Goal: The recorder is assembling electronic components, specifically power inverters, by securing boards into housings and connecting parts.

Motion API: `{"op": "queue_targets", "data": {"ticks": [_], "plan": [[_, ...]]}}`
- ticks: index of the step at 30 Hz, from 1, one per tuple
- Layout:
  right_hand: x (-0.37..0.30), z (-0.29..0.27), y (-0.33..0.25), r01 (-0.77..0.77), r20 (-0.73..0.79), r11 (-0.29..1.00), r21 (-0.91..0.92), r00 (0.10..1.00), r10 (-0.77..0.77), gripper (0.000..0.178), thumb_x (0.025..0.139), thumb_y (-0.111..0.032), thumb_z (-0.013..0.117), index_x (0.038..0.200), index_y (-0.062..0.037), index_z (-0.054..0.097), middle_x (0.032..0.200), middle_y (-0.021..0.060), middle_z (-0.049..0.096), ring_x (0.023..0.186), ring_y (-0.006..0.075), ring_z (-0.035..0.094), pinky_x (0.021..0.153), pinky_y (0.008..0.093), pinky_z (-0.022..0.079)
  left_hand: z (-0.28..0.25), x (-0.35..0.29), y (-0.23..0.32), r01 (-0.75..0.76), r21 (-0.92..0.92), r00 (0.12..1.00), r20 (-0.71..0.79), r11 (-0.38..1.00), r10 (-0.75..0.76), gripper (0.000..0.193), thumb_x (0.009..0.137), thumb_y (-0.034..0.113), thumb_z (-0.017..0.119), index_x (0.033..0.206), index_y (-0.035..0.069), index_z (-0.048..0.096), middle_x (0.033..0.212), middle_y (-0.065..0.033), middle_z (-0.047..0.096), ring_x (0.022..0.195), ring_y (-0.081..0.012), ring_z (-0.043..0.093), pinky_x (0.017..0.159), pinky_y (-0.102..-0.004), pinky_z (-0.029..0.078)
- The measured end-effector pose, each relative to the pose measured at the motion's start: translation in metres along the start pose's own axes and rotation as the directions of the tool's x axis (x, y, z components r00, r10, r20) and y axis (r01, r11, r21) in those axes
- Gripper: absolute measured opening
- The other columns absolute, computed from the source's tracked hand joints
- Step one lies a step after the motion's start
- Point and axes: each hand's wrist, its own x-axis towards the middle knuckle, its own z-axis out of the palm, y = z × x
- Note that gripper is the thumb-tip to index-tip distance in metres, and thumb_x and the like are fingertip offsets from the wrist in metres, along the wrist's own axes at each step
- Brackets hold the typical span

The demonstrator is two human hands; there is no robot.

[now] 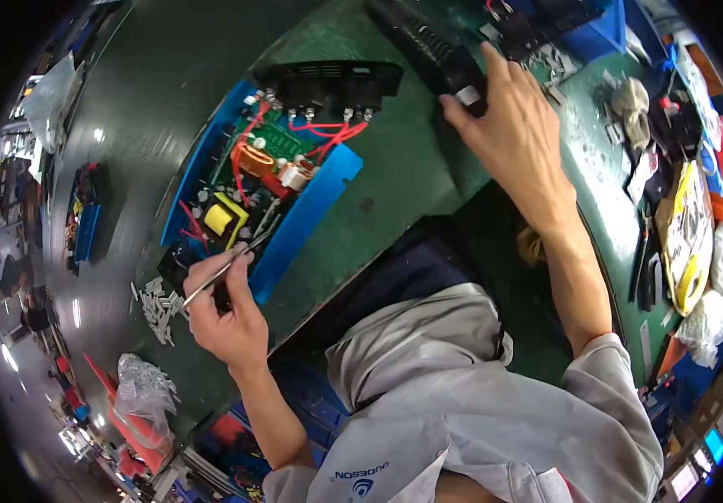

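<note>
My left hand (231, 314) is closed, pinching a slim metal tool (210, 285) that looks like tweezers, its tip angled up toward an open blue metal housing (315, 210). Inside that housing sits a green circuit board (282, 138) with copper coils, a yellow transformer (221, 220) and red wires. The wires run to a black end panel (328, 84) with sockets at the far side. My right hand (517, 126) reaches over the end of a black, ribbed, elongated thing (429, 50), thumb and fingers apart on either side of it; whether they touch it I cannot tell.
Small metal pieces (158, 310) lie left of the housing; more lie at the far right beside a black panel (538, 29) and a blue bin (596, 33). A second blue unit (86, 218) stands far left. Plastic bags and tape (693, 281) crowd the right.
</note>
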Motion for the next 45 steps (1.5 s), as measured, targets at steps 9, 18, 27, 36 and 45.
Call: {"op": "queue_targets", "data": {"ticks": [9,18,27,36,45], "plan": [[-0.145,-0.054,-0.009,-0.776,0.755,0.364,0.515,0.612,0.237,0.051,0.077,-0.013,0.074,0.122,-0.001,0.051,0.092,0.0013,0.053,0.084,0.0114,0.05,0.076,0.0264,0.043,0.01,0.008,0.004,0.017,0.162,0.998,0.05,0.987,-0.025,0.011,0.096,-0.004,0.062,0.106,-0.007,0.06,0.099,-0.0158,0.068,0.085,-0.0207,0.07,0.078,-0.0297,0.057],[-0.189,-0.031,-0.05,-0.686,0.763,0.342,0.643,0.616,-0.198,0.055,0.079,-0.006,0.07,0.13,0.0016,0.049,0.084,0.0183,0.065,0.076,0.0285,0.068,0.069,0.039,0.052,0.013,0.005,0.009,0.087,0.26,0.996,0.011,0.962,-0.093,0.012,0.096,-0.001,0.064,0.106,-0.006,0.062,0.1,-0.015,0.07,0.084,-0.0195,0.07,0.081,-0.0299,0.056],[-0.187,-0.027,-0.055,-0.557,0.682,0.423,0.714,0.69,-0.242,0.06,0.078,-0.005,0.068,0.134,0.0002,0.047,0.082,0.0201,0.064,0.073,0.0369,0.067,0.065,0.0436,0.052,0.003,-0.005,0.006,0.112,0.239,0.994,-0.034,0.965,-0.107,0.015,0.097,0.005,0.065,0.109,-0.006,0.064,0.095,-0.0147,0.072,0.084,-0.0168,0.07,0.079,-0.0268,0.056],[-0.181,-0.025,-0.055,-0.581,0.71,0.432,0.69,0.66,-0.246,0.061,0.076,-0.009,0.067,0.131,0.0044,0.046,0.086,0.0245,0.063,0.078,0.0414,0.066,0.071,0.0474,0.053,0.004,-0.005,0.001,0.113,0.302,0.994,-0.033,0.946,-0.109,0.016,0.097,0.005,0.065,0.109,-0.006,0.064,0.095,-0.0133,0.072,0.084,-0.0153,0.069,0.078,-0.0265,0.055],[-0.178,-0.018,-0.05,-0.986,0.858,-0.072,0.148,0.164,-0.487,0.078,0.102,-0.069,0.025,0.12,-0.0022,0.06,0.083,0.0044,0.068,0.076,0.0131,0.061,0.073,0.027,0.047,-0.002,-0.003,-0.005,0.163,0.258,0.986,-0.054,0.952,-0.155,0.009,0.092,-0.002,0.068,0.099,-0.003,0.063,0.096,-0.0124,0.069,0.08,-0.0178,0.066,0.071,-0.0282,0.054]]}}
